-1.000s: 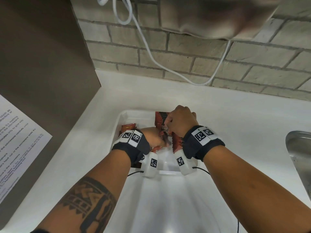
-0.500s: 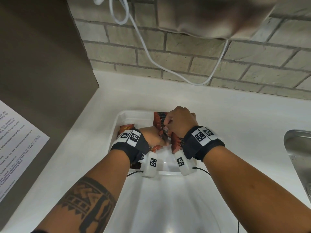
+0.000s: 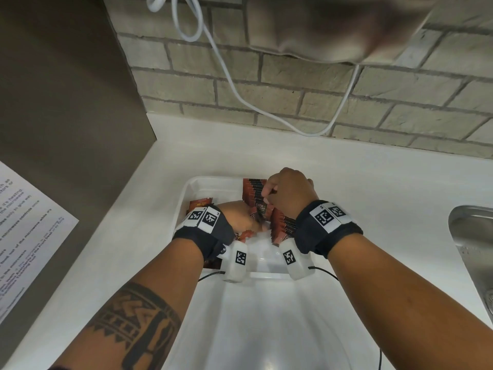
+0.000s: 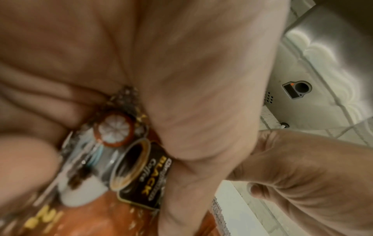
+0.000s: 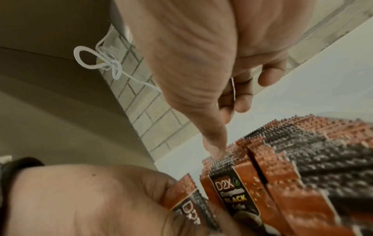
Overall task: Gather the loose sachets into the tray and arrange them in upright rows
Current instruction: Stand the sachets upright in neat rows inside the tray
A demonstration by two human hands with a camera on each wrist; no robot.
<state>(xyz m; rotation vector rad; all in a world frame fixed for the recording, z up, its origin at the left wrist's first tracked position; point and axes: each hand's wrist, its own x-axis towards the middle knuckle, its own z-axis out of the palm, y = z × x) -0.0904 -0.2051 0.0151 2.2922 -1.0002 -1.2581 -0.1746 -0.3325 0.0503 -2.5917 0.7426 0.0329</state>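
Little has moved since the earlier frame: both hands stay in the white tray (image 3: 184, 206) on the tabletop (image 3: 360, 182). Brick wall (image 3: 293, 84) and white cable (image 3: 240, 94) stand behind, sink (image 3: 472, 236) to the right. Left hand (image 3: 237, 217) grips a sachet (image 4: 129, 167); right hand (image 3: 289, 192) pinches the upright sachets (image 5: 292, 159).

almost nothing differs across the three head views. the right hand (image 3: 289, 194) sits a touch nearer the tray's (image 3: 186, 198) back wall than a second ago, thumb on the serrated tops of the upright sachet row (image 3: 254, 193). the left hand (image 3: 237, 217) (partly hidden by its wristband) has barely shifted, gripping a sachet (image 5: 186, 198). the camera has tipped slightly, so the counter sits lower in view.
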